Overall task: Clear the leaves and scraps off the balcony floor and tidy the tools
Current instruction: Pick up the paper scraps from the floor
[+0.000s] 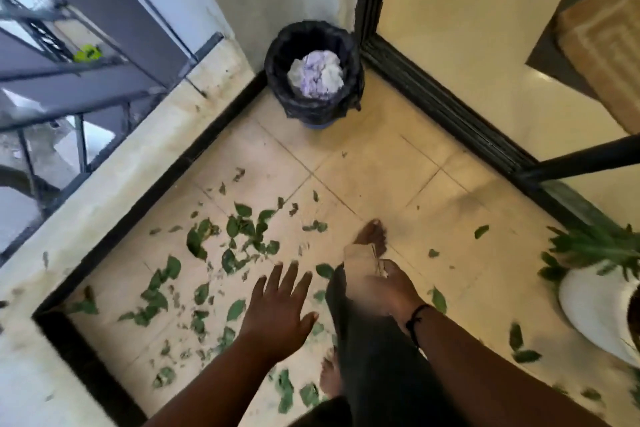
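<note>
Green leaves (239,229) and small scraps lie scattered over the beige tiled balcony floor (374,163), mostly at the lower left. My left hand (280,308) hovers over them with its fingers spread and nothing in it. My right hand (391,288) grips a pale flat piece of cardboard (360,262) above my leg; motion blur hides its lower edge. A bin lined with a black bag (313,71) stands in the far corner, with crumpled white and purple paper inside.
A white pot with a green plant (602,295) stands at the right edge. A black sliding-door track (450,111) runs along the right side. A low ledge with a metal railing (114,170) borders the left. My bare feet stand among the leaves.
</note>
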Available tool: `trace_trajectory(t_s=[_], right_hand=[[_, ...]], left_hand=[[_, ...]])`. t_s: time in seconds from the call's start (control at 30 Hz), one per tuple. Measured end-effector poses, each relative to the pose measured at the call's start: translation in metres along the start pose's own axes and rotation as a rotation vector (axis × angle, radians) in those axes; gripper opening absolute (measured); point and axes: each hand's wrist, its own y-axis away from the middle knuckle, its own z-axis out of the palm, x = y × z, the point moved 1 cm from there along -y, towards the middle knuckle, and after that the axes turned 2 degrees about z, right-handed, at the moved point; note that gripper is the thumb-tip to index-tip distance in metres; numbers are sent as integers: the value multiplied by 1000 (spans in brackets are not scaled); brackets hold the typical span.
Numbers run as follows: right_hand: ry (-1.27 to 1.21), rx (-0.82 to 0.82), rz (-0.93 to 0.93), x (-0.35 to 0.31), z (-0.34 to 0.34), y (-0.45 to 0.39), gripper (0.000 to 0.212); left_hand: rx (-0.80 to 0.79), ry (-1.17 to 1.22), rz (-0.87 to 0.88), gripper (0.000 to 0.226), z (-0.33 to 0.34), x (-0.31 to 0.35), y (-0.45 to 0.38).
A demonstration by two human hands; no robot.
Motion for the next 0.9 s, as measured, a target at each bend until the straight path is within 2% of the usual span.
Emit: trace_trajectory(t_s=[0.1,0.23,0.3,0.37,0.47,0.5,0.67,0.73,0.8,0.9], right_hand=[[41,48,50,-26,-6,-17,45],[107,96,131,-44,-8,-19,45],[152,78,177,-61,-5,-28,44],[99,69,193,-79,6,-40,50],[58,54,128,-116,35,-65,71],[68,68,105,-133,44,-71,71],[91,189,-133,-257,92,-93,29],[228,281,-280,-310,107,-111,30],[418,368,-385,-350,118,-128,47],[624,391,-433,-390,133,-152,51]], left_hand=[[-139,13,-42,72,-29,-13,-12],[-163,41,41,66,-41,-30,-15],[-77,65,25,57,-36,-49,-32],[-89,69,34,62,-70,-64,-48],[-61,129,63,76,-115,-99,-90],[-62,146,28,79,-126,-109,-104],[16,123,74,76,-176,-156,-155],[69,127,89,74,-192,-175,-159],[76,135,96,73,-201,-194,-163],[38,104,102,78,-202,-219,-173]])
